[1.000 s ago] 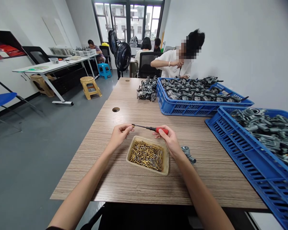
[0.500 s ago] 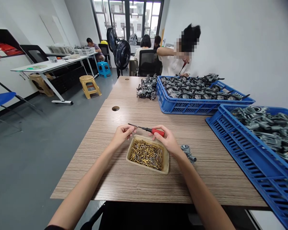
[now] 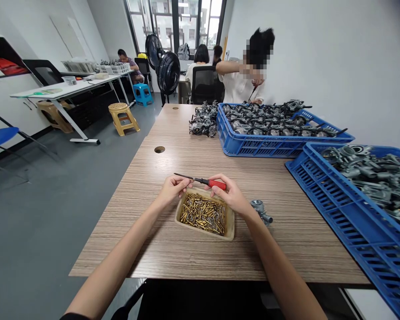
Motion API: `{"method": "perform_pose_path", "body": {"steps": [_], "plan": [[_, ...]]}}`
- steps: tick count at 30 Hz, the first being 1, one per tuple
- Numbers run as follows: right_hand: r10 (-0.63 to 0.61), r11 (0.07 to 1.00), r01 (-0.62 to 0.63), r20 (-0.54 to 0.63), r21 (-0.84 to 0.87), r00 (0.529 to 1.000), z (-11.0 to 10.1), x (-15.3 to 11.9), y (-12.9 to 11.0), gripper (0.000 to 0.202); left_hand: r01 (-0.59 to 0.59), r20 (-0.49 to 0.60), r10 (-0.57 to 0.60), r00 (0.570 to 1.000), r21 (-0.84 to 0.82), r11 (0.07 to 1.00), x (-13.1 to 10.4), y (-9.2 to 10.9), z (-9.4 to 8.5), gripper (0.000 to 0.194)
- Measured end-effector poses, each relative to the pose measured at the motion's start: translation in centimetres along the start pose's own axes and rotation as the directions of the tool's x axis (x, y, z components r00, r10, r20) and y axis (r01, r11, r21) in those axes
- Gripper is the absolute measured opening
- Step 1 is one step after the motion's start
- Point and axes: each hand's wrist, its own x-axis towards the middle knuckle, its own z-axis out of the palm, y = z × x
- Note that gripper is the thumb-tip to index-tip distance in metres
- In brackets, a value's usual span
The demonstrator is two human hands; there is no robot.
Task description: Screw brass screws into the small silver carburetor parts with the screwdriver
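My right hand [image 3: 229,192] is wrapped round the red handle of a screwdriver [image 3: 216,184], whose dark shaft points left. The fingers of my left hand [image 3: 174,190] are pinched together against that shaft, short of its tip. Whether they grip the shaft itself or a small part beside it, I cannot make out. Just below both hands sits a beige tray [image 3: 231,226] of small brass parts [image 3: 203,213]. A grey metal carburetor body [image 3: 260,211] lies on the table, beside my right forearm.
Farther back on the wood-grain table [image 3: 136,213], a blue crate [image 3: 263,146] holds dark carburetors, with more piled [image 3: 203,120] to its left. Another blue crate [image 3: 336,200] of grey metal bodies stands at right. A co-worker [image 3: 243,82] uses a screwdriver behind the crates.
The screwdriver has shifted slightly left, and its shaft now reaches farther past my left fingers. My right hand has moved slightly left with it.
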Motion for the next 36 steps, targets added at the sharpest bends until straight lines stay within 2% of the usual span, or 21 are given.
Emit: {"method": "perform_pose_path", "body": {"steps": [7, 23, 29, 36], "plan": [[0.01, 1.0, -0.009, 0.035, -0.019, 0.999, -0.1, 0.0, 0.2, 0.028, 0.012, -0.009, -0.012, 1.0, -0.009, 1.0, -0.1, 0.0, 0.0, 0.055], [0.003, 0.992, -0.004, -0.011, -0.123, 1.0, 0.4, 0.0, 0.1, 0.026, -0.015, -0.053, 0.016, 0.998, 0.013, 1.0, -0.5, 0.3, 0.6, 0.053], [0.003, 0.99, -0.006, -0.022, -0.144, 1.0, 0.4, 0.0, 0.0, 0.024, -0.099, -0.081, 0.109, 0.991, 0.126, 0.987, -0.8, 0.6, 1.0, 0.047], [0.01, 0.985, -0.012, -0.015, -0.17, 1.0, 0.5, -0.2, -0.1, 0.025, -0.196, -0.059, 0.22, 0.974, 0.277, 0.941, -1.3, 1.4, 1.3, 0.035]]}}
